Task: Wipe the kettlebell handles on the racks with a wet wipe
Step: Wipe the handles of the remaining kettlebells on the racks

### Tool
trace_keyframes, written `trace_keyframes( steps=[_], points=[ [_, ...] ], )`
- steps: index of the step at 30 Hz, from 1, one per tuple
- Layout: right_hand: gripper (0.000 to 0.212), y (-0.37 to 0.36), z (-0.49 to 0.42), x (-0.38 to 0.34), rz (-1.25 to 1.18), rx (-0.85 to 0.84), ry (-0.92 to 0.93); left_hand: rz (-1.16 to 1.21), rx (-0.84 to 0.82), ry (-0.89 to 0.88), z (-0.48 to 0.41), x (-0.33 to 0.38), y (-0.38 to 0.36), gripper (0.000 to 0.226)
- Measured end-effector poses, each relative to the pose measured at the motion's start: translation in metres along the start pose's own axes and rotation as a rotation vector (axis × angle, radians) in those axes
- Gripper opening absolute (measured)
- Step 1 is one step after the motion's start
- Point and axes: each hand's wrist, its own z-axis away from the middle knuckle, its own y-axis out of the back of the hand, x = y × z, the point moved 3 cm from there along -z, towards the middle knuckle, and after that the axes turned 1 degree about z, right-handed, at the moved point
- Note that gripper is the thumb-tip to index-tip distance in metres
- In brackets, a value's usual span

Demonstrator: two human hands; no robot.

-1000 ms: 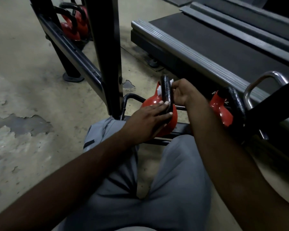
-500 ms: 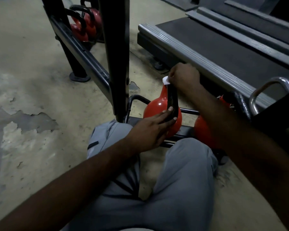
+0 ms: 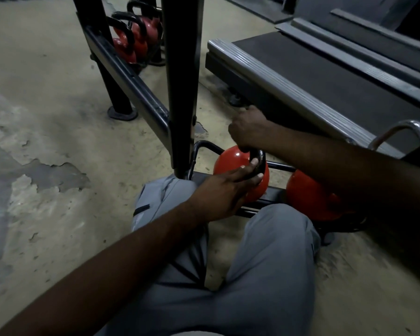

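Right hand (image 3: 249, 128): closed round the top of the black curved metal handle (image 3: 258, 163); the wet wipe is hidden, so its presence cannot be told.
Left hand (image 3: 224, 190): fingers spread flat, pressed on the handle and the round red kettlebell (image 3: 230, 160) to steady it.
Kettlebell: seated on the low black steel rack (image 3: 272, 194), beside a second red kettlebell (image 3: 308, 197).
Technique: the bell is best kept braced while the full arch is covered.

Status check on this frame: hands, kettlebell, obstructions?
Left hand steadying kettlebell. Right hand closed over handle top; wipe hidden. Rack post close left, not blocking.
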Motion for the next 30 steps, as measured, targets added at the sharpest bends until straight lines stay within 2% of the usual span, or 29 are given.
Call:
trace_keyframes(
  steps=[2, 4, 8, 12, 17, 19, 21, 24, 26, 28, 30],
  points=[
    [0.032, 0.001, 0.004, 0.001, -0.022, -0.007, -0.011, 0.004, 0.005, 0.008, -0.001, -0.002, 0.002, 0.06],
    [0.04, 0.0, 0.005, 0.018, -0.174, 0.011, -0.048, 0.018, 0.013, 0.007, -0.001, -0.003, 0.002, 0.059],
    [0.025, -0.001, 0.019, 0.045, -0.495, 0.104, 0.0, 0.035, 0.008, 0.008, -0.001, -0.001, 0.001, 0.058],
    [0.018, -0.013, 0.049, 0.085, -1.036, 0.104, -0.057, 0.057, 0.012, 0.003, -0.002, -0.001, 0.005, 0.06],
    [0.01, -0.05, 0.05, 0.097, -1.371, 0.138, -0.12, 0.051, 0.043, -0.002, 0.0, 0.003, 0.007, 0.061],
    [0.019, -0.054, 0.047, 0.097, -1.497, 0.137, -0.141, 0.06, 0.034, 0.001, -0.001, 0.003, 0.006, 0.061],
    [0.028, -0.053, 0.043, 0.094, -1.468, 0.207, -0.184, 0.061, 0.033, -0.005, -0.001, 0.002, 0.005, 0.06],
    [0.021, -0.047, 0.042, 0.081, -1.332, 0.368, -0.22, 0.057, 0.034, -0.004, -0.001, 0.002, 0.005, 0.06],
    [0.02, -0.043, 0.043, 0.071, -1.12, 0.426, -0.173, 0.048, 0.019, 0.006, -0.002, 0.003, 0.004, 0.06],
    [0.023, -0.033, 0.042, 0.058, -0.821, 0.363, -0.053, 0.037, 0.006, 0.006, -0.003, 0.003, 0.004, 0.061],
    [0.028, -0.019, 0.035, 0.05, -0.571, 0.267, -0.013, 0.045, 0.005, 0.011, -0.003, 0.001, 0.005, 0.06]
  ],
)
